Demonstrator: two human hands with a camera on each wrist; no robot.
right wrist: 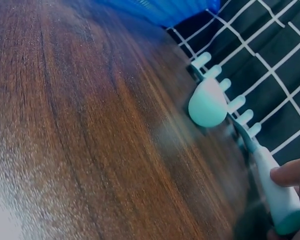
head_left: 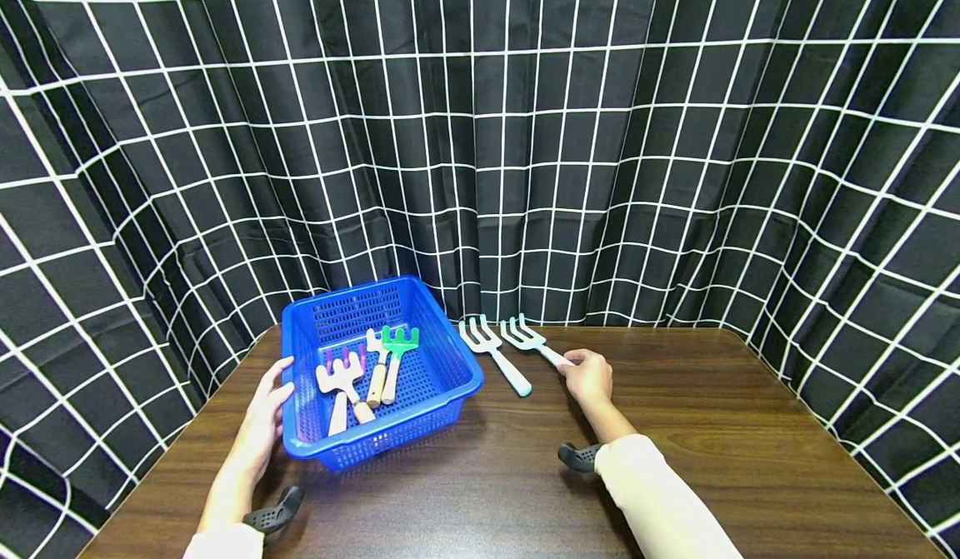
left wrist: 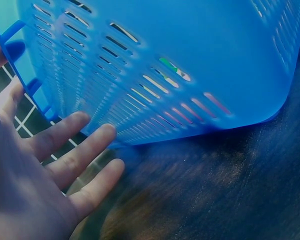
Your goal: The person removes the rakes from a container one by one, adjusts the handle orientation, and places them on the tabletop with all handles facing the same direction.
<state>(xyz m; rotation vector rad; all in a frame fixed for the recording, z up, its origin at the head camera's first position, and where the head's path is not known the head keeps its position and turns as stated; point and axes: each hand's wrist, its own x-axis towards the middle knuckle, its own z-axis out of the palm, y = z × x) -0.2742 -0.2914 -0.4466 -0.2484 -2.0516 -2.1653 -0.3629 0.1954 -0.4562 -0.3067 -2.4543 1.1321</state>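
Observation:
A white-handled garden hand fork (head_left: 553,356) lies near the table's back edge, tines pointing toward the curtain. My right hand (head_left: 589,373) grips its handle between thumb and fingers. Just left of it rests a second hand fork (head_left: 512,373) with a pale green handle end, which points at the camera in the right wrist view. My left hand (head_left: 264,413) is at the left side of a blue plastic basket (head_left: 390,428). In the left wrist view its fingers (left wrist: 82,160) are spread and nearly straight along the basket's outer wall, with fingertips at the rim.
Several small hand rakes lie in the basket, among them a green-headed one (head_left: 400,344) and a white-headed one (head_left: 345,374). A dark curtain (head_left: 570,167) with white grid lines hangs behind the brown wooden table (head_left: 712,409).

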